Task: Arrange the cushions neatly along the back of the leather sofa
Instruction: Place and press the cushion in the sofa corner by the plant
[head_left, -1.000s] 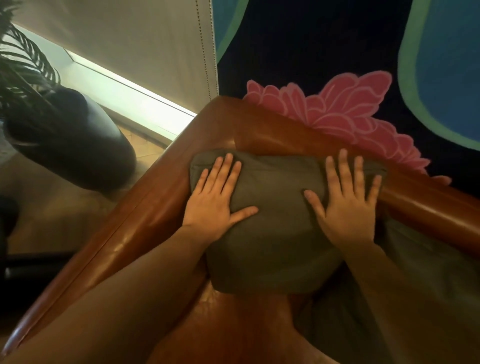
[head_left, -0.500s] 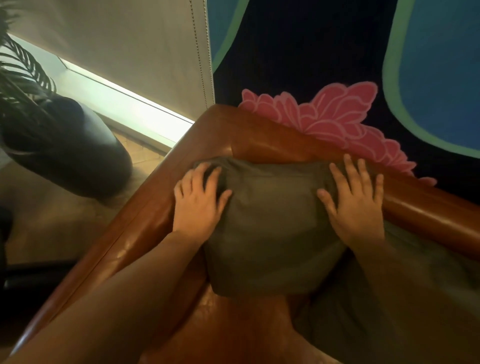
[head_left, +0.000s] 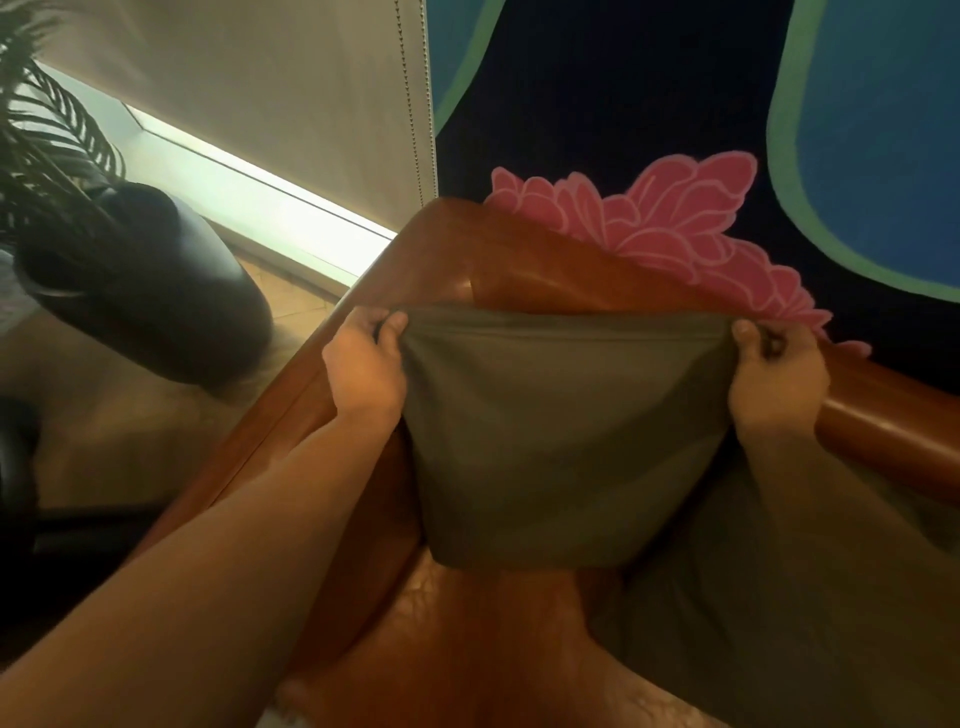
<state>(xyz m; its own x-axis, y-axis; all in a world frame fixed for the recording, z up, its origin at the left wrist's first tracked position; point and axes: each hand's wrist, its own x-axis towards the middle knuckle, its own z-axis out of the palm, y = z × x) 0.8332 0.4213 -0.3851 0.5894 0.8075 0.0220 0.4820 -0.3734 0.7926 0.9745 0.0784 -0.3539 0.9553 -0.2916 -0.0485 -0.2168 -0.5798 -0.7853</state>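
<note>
Your left hand pinches the top left corner of the olive cushion, thumb and fingers curled round the fabric; your right hand pinches the top right corner the same way. The cushion stands upright in the corner of the brown leather sofa, top edge stretched between your hands just below the sofa's backrest, bottom edge on the sofa seat. A second olive cushion lies on the sofa seat right of the first, touching it. A dark plant pot stands on the floor left of the sofa's arm
</note>
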